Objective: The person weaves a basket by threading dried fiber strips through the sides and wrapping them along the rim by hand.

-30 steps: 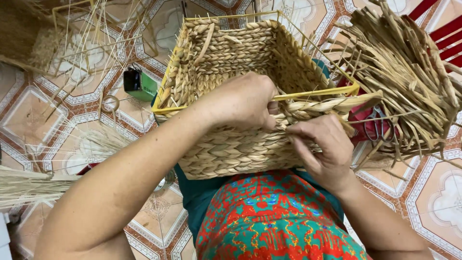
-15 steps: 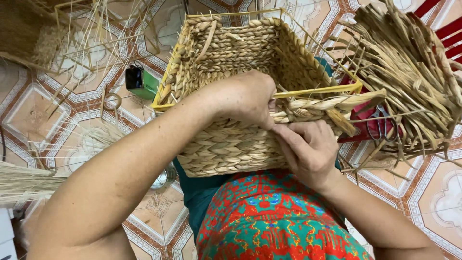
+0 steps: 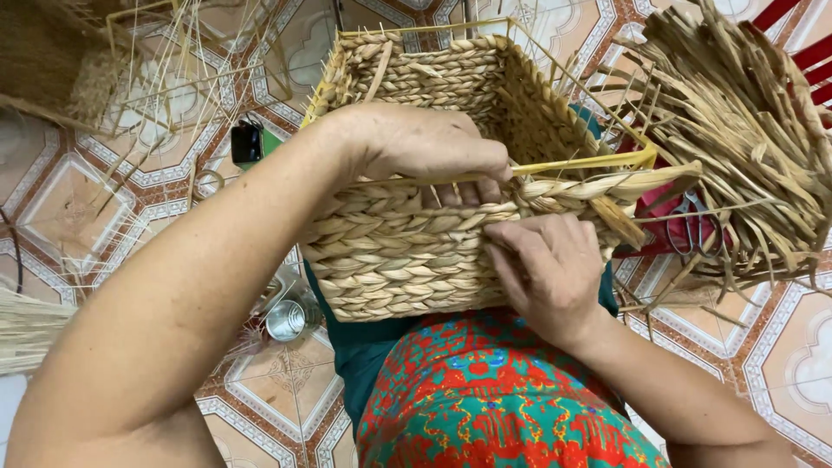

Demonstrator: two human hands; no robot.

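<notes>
While the left hand point(image 3: 433, 147) clamps the yellow wire rim point(image 3: 581, 165), the rectangular woven straw basket point(image 3: 407, 260) looks nearly walled. Right hand point(image 3: 546, 269) fingers pinch the loose plaited strand point(image 3: 607, 184); the top row seems unfinished.

The basket point(image 3: 407, 260) is braided dry straw, matt and rough, on a thin yellow-coated wire frame point(image 3: 589, 163). The loose bundle of strands point(image 3: 737, 130) looks the same dry, fibrous stuff. The floor point(image 3: 286, 390) is glossy patterned ceramic tile. A small tin can point(image 3: 286, 319) shines metallic.
</notes>
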